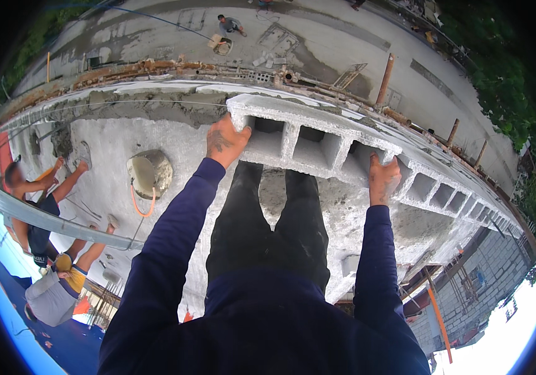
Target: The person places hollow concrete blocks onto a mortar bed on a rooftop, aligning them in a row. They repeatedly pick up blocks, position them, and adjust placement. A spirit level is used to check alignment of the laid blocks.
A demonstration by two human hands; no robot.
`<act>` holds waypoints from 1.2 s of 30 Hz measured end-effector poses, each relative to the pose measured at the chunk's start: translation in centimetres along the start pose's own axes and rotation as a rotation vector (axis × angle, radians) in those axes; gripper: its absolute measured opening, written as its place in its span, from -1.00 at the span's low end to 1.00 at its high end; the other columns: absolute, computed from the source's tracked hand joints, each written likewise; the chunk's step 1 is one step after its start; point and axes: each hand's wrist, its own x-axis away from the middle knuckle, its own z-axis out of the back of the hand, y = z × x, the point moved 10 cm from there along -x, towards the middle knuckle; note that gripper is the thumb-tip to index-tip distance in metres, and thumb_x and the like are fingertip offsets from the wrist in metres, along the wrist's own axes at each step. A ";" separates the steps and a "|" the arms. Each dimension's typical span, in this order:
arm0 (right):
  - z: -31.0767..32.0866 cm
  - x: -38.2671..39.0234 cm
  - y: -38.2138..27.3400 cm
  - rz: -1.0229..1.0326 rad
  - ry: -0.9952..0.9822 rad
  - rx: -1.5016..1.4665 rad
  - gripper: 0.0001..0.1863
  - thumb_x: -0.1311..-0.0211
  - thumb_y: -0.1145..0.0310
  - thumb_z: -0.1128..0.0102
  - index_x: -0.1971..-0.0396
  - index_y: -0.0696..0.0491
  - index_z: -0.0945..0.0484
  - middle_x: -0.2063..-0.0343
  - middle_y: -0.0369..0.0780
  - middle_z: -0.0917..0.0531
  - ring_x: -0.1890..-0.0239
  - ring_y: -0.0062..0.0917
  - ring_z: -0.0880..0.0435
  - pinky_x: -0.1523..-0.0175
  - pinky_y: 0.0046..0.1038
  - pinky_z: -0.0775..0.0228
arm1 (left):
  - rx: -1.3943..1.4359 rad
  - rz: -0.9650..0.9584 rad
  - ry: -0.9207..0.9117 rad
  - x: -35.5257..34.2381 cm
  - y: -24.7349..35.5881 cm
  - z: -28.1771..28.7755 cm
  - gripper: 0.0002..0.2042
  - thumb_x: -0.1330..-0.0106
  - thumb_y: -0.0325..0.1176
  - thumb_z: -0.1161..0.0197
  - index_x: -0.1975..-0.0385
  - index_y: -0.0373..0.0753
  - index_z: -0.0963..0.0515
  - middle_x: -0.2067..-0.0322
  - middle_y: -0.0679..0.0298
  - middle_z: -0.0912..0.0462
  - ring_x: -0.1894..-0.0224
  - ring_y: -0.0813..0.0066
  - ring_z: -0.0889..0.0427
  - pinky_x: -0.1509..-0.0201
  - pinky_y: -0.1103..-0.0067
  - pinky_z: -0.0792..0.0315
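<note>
A grey hollow concrete block (313, 119) with three open cells lies across the top of the wall line in front of me. My left hand (225, 139) is closed round its left end, thumb toward the first cell. At the right end my right hand (385, 177) grips the block, its fingers hooked at the last cell. More hollow blocks (446, 195) run in a row off to the right. Wet mortar (161, 105) lies along the wall to the left of the held block, with a thin string (136, 102) stretched above it.
On my left a bucket (149, 174) with an orange handle stands on the concrete floor. Two people (61, 294) work farther left, behind a metal rail (49, 214). Beyond the wall, far below, another person (230, 25) is near a round tub (221, 45). Rusty posts (385, 80) rise past the wall.
</note>
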 end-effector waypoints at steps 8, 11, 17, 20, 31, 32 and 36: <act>-0.8 0.1 1.1 -0.115 -0.123 -0.001 -0.42 0.08 0.09 -0.25 0.16 0.25 -0.45 0.40 0.10 -0.59 0.26 -0.06 -0.59 0.14 -0.20 -0.41 | -0.062 -0.033 0.017 -0.2 -0.3 -0.6 -0.58 0.01 -0.15 -0.20 0.26 -0.38 -0.50 0.38 -0.11 -0.58 0.26 -0.08 -0.55 0.11 0.27 -0.40; -0.6 0.4 1.3 -0.120 -0.067 -0.015 -0.39 0.07 0.07 -0.25 0.11 0.25 -0.44 0.40 0.07 -0.61 0.27 -0.07 -0.60 0.14 -0.22 -0.42 | -0.095 -0.041 0.083 0.1 -0.5 -0.8 -0.56 0.01 -0.12 -0.20 0.29 -0.42 -0.49 0.41 -0.13 -0.58 0.29 -0.08 -0.55 0.14 0.27 -0.40; -0.7 0.8 1.2 -0.096 -0.059 -0.041 -0.36 0.07 0.04 -0.24 0.13 0.30 -0.44 0.41 0.09 -0.60 0.30 -0.06 -0.60 0.14 -0.23 -0.42 | -0.082 -0.065 0.167 0.8 -0.8 -0.6 -0.57 0.01 -0.11 -0.23 0.32 -0.40 -0.49 0.44 -0.10 -0.58 0.32 -0.06 -0.56 0.18 0.28 -0.41; -0.5 1.1 1.2 -0.106 -0.048 -0.014 -0.41 0.05 0.08 -0.21 0.13 0.27 -0.44 0.43 0.06 -0.61 0.33 -0.10 -0.61 0.15 -0.21 -0.41 | -0.111 -0.061 0.190 1.2 -0.7 -0.4 -0.61 0.01 -0.13 -0.23 0.33 -0.35 -0.50 0.44 -0.07 -0.59 0.33 -0.05 -0.56 0.20 0.28 -0.41; -0.8 1.6 1.7 -0.121 -0.054 -0.010 -0.43 0.03 0.07 -0.20 0.14 0.26 -0.44 0.45 0.02 -0.62 0.32 -0.11 -0.61 0.15 -0.21 -0.40 | -0.064 -0.019 0.166 1.8 -0.3 -0.2 -0.63 0.00 -0.14 -0.22 0.31 -0.32 -0.51 0.40 -0.07 -0.59 0.30 -0.04 -0.56 0.19 0.29 -0.41; -1.0 1.6 1.9 -0.142 -0.075 -0.010 -0.43 0.02 0.07 -0.20 0.13 0.24 -0.43 0.44 0.02 -0.62 0.31 -0.12 -0.61 0.15 -0.21 -0.40 | -0.061 -0.005 0.156 1.8 -0.5 -0.3 -0.62 0.00 -0.14 -0.22 0.31 -0.33 -0.51 0.40 -0.07 -0.59 0.30 -0.04 -0.56 0.18 0.29 -0.41; -0.8 1.6 1.6 -0.122 -0.072 -0.031 -0.43 0.02 0.08 -0.20 0.12 0.23 -0.42 0.43 0.03 -0.62 0.30 -0.11 -0.61 0.15 -0.20 -0.40 | -0.062 -0.015 0.127 1.4 -0.9 -0.6 -0.57 0.00 -0.12 -0.21 0.25 -0.38 -0.49 0.37 -0.11 -0.58 0.26 -0.06 -0.55 0.13 0.28 -0.40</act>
